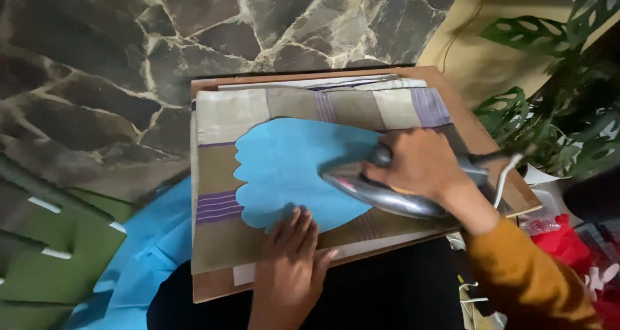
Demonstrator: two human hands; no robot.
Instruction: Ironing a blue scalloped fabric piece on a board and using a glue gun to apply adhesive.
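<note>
One electric iron [381,191], metal-bodied, lies with its soleplate flat on one blue fabric piece [290,168]; its tip points toward the left of the view. The right hand [416,162] is wrapped around the iron's handle, fingers curled tight over it. One white cord [506,175] leaves the rear of the iron and runs off to the right.

The left hand [294,249] lies palm down with fingers spread flat, fingertips resting on the near edge of the blue fabric piece and pinning it against the cloth beneath. It grips nothing.

The blue fabric piece has a rounded outline with a scalloped left edge. It lies on one striped cloth [223,175], banded beige, olive and purple and folded into a pad. The pad rests on one wooden board [213,288], which serves as the tabletop and sits over the person's lap.

A second length of blue fabric [152,252] hangs loose at the board's lower left. No container is visible in the work area. One green-leaved plant [549,110] stands right of the board, and a stone wall [129,46] is behind it.
</note>
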